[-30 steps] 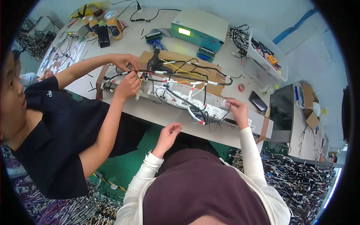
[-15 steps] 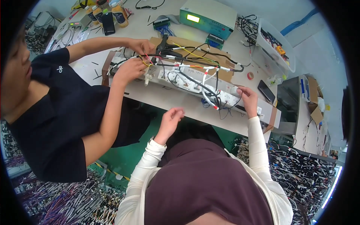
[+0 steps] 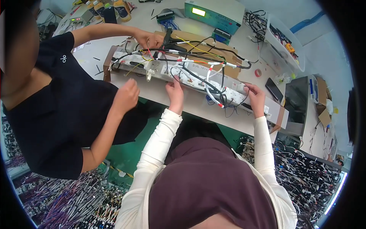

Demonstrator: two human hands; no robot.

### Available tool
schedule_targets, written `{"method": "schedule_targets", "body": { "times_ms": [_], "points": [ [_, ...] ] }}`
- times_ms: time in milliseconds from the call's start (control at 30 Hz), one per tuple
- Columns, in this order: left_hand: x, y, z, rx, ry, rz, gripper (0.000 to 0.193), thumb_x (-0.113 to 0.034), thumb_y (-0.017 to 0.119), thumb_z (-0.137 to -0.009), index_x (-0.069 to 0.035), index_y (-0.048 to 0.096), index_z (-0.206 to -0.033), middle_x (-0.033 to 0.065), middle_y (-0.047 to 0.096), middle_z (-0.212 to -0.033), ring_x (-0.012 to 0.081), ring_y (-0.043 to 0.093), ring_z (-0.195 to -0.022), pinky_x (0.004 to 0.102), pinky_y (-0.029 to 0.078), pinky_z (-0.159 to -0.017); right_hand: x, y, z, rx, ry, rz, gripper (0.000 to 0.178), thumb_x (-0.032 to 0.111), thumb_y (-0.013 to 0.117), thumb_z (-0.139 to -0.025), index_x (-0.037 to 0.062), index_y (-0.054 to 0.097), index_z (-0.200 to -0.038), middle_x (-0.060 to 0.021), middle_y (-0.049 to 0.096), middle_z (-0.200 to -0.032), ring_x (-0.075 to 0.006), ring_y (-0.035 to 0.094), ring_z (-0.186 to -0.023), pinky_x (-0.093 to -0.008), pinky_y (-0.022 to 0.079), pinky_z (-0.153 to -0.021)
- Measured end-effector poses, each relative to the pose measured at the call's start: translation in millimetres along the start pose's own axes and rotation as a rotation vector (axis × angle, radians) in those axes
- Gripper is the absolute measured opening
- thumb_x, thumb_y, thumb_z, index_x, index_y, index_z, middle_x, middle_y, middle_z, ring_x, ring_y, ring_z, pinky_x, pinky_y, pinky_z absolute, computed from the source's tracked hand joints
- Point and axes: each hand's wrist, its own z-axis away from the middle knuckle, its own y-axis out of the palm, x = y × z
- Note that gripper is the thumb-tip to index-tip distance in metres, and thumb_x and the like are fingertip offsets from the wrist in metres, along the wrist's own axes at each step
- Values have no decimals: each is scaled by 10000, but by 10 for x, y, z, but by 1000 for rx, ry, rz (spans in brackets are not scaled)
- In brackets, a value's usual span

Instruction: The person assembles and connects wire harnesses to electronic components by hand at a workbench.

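A long white test fixture (image 3: 196,83) lies across the table, with a wiring harness (image 3: 207,62) of black, white, yellow and red-taped cables over it. My left hand (image 3: 175,96) is at the fixture's front edge, fingers closed beside a looped black cable; what they hold is too small to make out. At the fixture's right part, my right hand (image 3: 257,100) has thumb and fingers pinched by a pale connector end and a thin black wire. Which of these it grips is hidden.
A co-worker's hand (image 3: 149,39) rests at the harness's left end; their other hand (image 3: 127,93) hangs before the table edge. Behind stand a green tester with a lit screen (image 3: 213,17) and a clear bin (image 3: 284,47). A phone (image 3: 274,91) and red tape roll (image 3: 258,72) lie right.
My left hand has moved up to the fixture's front edge. My right hand has stayed nearly in place. One co-worker's hand has drawn back from the harness toward the table edge.
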Motion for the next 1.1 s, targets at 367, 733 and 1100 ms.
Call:
{"method": "schedule_targets", "body": {
  "times_ms": [367, 733, 1100],
  "points": [
    [-38, 64, 58, -44, -63, 80, 515, -454, 594, -1011, 33, 484, -1138, 83, 574, -974, 141, 567, -827, 308, 499, -707, 38, -45, -24, 41, 0, 61, 246, 125, 759, -876, -13, 742, -1079, -68, 751, -962, -126, 678, -899, -269, 520, -828],
    [-526, -14, 566, 78, 354, -847, 736, -102, 635, -867, -61, 327, -1535, 104, 622, -990, 264, 630, -881, 380, 516, -812, 174, -57, 10, 23, -8, 107, 230, 126, 759, -869, 13, 753, -1070, -78, 763, -987, -145, 698, -937, -280, 518, -857],
    [-737, 103, 260, 169, 485, -1510, 800, -257, 656, -870, -161, 279, -1569, 182, 688, -737, 417, 671, -705, 512, 530, -605, 185, -38, 1, 25, 12, 68, 199, 127, 754, -884, 23, 752, -1054, -74, 759, -1022, -157, 683, -967, -285, 509, -883]
  ]
}}
